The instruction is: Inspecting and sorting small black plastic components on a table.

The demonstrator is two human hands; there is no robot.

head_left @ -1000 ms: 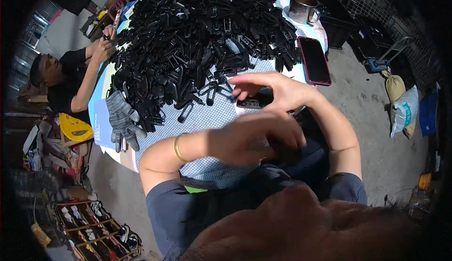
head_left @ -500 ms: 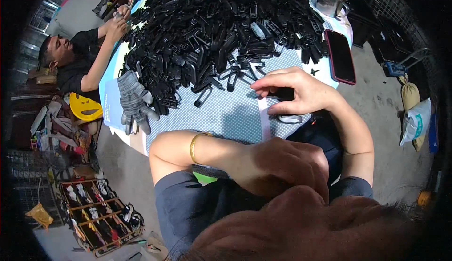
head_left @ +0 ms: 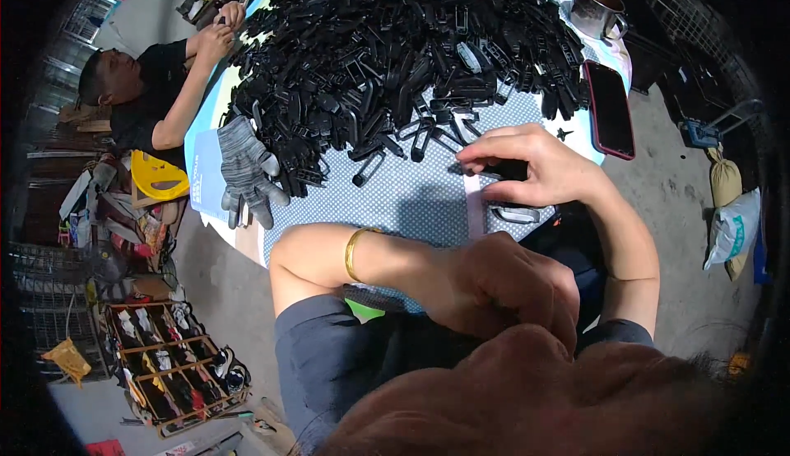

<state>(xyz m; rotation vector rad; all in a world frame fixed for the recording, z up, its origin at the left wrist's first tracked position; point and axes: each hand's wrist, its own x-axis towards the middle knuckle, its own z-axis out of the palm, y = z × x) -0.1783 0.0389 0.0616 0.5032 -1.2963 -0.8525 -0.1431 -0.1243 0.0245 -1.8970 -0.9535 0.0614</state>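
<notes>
My right hand (head_left: 539, 168) rests at the near right of the table, thumb and fingers apart. Its fingertips lie beside a small dark piece (head_left: 458, 169) at the end of a pale strip (head_left: 476, 209). Just below the thumb is a black loop-shaped plastic part (head_left: 516, 215). My left hand (head_left: 514, 283) is curled closed close to the camera; its fingertips and anything inside them are hidden. A gold bangle (head_left: 351, 256) circles that wrist. Beyond both hands spreads a large pile of black plastic parts (head_left: 387, 53), with several loose loops at its near edge.
A grey glove (head_left: 245, 164) lies at the table's left on a blue sheet (head_left: 206, 178). At the right are a phone (head_left: 611, 110) and a metal mug (head_left: 596, 10). Another person (head_left: 173, 86) works at the far left. A rack (head_left: 173, 365) stands lower left.
The whole view has shifted slightly, with the table appearing a little farther right and lower. Both hands keep nearly the same poses.
</notes>
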